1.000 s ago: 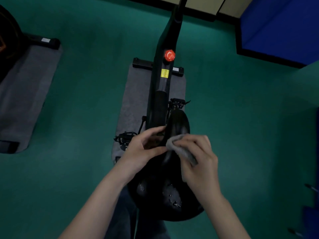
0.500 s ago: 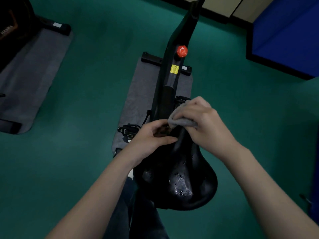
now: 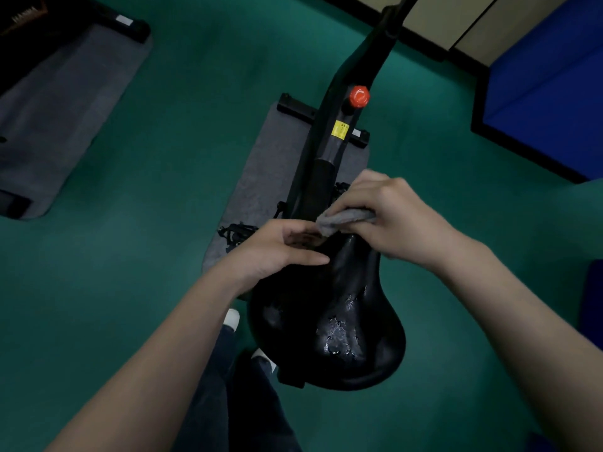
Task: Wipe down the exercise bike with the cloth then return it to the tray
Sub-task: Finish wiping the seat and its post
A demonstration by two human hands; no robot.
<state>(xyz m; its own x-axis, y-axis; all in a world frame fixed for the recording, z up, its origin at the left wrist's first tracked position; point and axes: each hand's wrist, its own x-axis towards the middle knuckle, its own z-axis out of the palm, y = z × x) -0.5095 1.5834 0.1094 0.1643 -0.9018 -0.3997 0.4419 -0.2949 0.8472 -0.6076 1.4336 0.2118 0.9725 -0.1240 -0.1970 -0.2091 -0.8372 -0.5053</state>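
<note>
Right grip (image 3: pixel 391 220) is clamped on the grey cloth (image 3: pixel 346 218), pressing it to the nose of the black saddle (image 3: pixel 329 314), mid-frame. Left grip (image 3: pixel 280 252) curls round that nose, just beside the cloth

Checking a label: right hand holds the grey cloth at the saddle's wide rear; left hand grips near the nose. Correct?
No. Head view shows the right hand holding the grey cloth at the narrow nose of the saddle, not its wide rear; left hand grips near the nose.

Both bare forearms reach forward; left hand (image 3: pixel 277 249) curls round the saddle (image 3: pixel 346 308) nose; right hand (image 3: pixel 391 220), just beside it, knuckles up, pinches the cloth (image 3: pixel 342 218).
</note>
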